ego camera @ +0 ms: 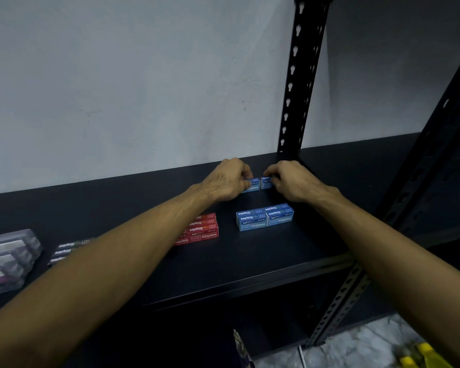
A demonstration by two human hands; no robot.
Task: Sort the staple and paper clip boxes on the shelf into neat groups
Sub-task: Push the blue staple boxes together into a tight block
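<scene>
Dark shelf against a pale wall. Behind the blue staple box group, my left hand gripped one blue box and my right hand gripped another blue box, nearly end to end. Left of that group lay red staple boxes, farther left black boxes and clear cases.

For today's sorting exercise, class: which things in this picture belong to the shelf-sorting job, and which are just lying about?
Part of the job:
left hand and right hand, each gripping a blue box
blue stack
red boxes
dark boxes
clear boxes
shelf

Just lying about:
yellow thing on the floor
wall
</scene>
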